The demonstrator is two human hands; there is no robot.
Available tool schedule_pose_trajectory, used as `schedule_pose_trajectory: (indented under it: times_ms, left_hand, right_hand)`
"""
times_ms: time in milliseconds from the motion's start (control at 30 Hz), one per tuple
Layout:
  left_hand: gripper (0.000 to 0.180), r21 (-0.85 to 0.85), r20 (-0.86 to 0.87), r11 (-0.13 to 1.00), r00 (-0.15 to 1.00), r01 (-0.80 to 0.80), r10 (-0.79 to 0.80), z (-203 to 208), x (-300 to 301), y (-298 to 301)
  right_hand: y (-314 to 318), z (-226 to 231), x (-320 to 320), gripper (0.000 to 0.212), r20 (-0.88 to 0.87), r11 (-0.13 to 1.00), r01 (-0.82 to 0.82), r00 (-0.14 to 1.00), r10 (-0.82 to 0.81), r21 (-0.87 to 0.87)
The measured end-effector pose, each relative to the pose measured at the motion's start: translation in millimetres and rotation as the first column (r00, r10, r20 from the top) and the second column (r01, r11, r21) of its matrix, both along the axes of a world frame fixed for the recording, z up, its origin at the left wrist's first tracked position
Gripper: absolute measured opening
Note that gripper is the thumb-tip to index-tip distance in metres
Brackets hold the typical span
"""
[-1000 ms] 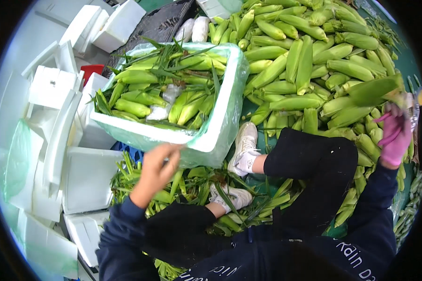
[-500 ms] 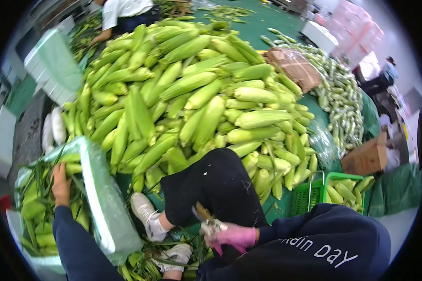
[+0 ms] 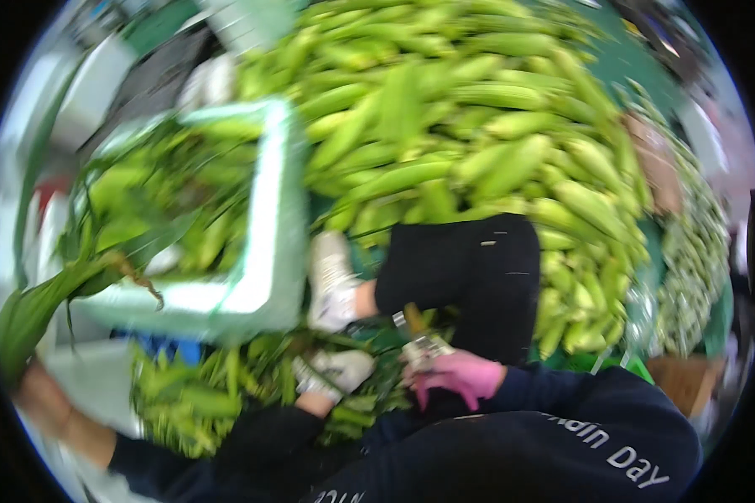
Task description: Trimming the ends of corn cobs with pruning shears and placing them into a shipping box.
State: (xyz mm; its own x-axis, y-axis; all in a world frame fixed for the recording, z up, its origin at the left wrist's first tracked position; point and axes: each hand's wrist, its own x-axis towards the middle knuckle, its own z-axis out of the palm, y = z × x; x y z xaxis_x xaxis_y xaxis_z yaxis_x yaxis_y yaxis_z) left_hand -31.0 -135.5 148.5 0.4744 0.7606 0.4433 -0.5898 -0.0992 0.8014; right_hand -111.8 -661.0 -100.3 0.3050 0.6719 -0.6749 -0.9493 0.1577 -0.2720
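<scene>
At the far left, my left hand (image 3: 46, 398) is closed round the end of a leafy ear of corn (image 3: 33, 314), held up beside the lined crate; long leaves trail off it, and motion blurs both. My right hand (image 3: 457, 373), in a pink glove, is closed on a small knife (image 3: 413, 323) in front of my bent knee, its blade pointing up and away. White material covers part of the gloved fingers. The crate (image 3: 285, 226), lined with pale green plastic, holds several ears in their husks and loose leaves.
A large heap of husked-green corn (image 3: 478, 126) lies beyond my legs. Stripped leaves (image 3: 197, 402) cover the floor by my shoes. At right are a brown package (image 3: 653, 163), a pile of wrapped green produce (image 3: 696, 251) and a cardboard box (image 3: 684, 381).
My left hand has left the crate and swung to the lower left with an ear of corn. The view has turned left. My right hand still holds the knife near my knee.
</scene>
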Motion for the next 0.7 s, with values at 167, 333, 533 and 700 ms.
schedule_pose_trajectory:
  times_ms: [167, 333, 533, 700]
  left_hand:
    - [0.04, 0.299, -0.217, 0.927, 0.93, -0.226, 0.297, -63.9, -46.5, -44.5]
    - [0.066, 0.127, -0.666, 0.921, 0.72, 0.369, -0.196, -134.1, -115.8, -146.1]
    - [0.054, -0.188, -0.757, 0.903, 0.529, 0.386, -0.384, -178.2, -136.5, -190.2]
    - [0.071, 0.448, -0.861, 0.767, 0.451, 0.459, 0.233, -174.2, -140.5, -215.1]
  right_hand:
    - [21.9, 10.4, 23.7, 0.049, 0.304, 0.999, 0.014, 0.953, -0.004, -0.03]
    - [45.5, 49.3, 48.6, 0.066, 0.72, 0.961, -0.092, 0.645, 0.256, -0.259]
    - [121.2, 97.5, 72.6, 0.067, 0.787, 0.762, -0.291, 0.046, 0.615, -0.579]
    - [134.0, 70.8, 82.6, 0.066, 0.79, 0.824, -0.079, -0.348, 0.505, -0.562]
